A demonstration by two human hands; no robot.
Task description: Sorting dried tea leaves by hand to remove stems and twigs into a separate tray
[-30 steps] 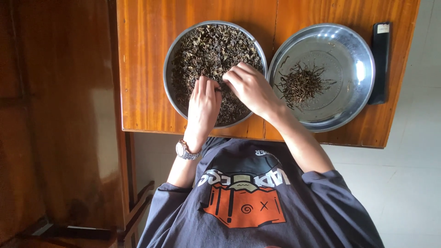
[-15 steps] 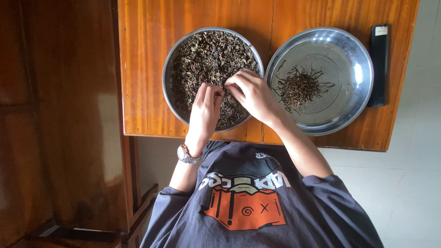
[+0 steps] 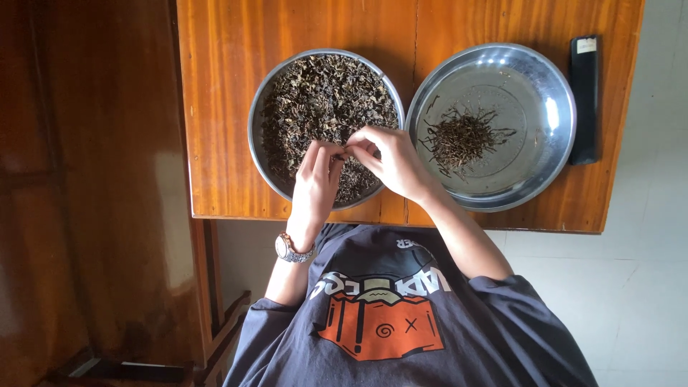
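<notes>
Over the near edge of the left bowl (image 3: 255,115), our left hand (image 3: 317,179) and right hand (image 3: 393,161) have drawn together since a moment ago, fingertips now meeting above the dried leaves (image 3: 322,93). They seem to pinch one small piece between them, though we cannot tell what either grip actually holds. We judge that a stem is being pulled from a leaf. The right bowl (image 3: 559,93) holds a small heap of stems (image 3: 462,137), unchanged. A dark flat bar (image 3: 584,100) lies at the bench's (image 3: 215,107) right edge.
</notes>
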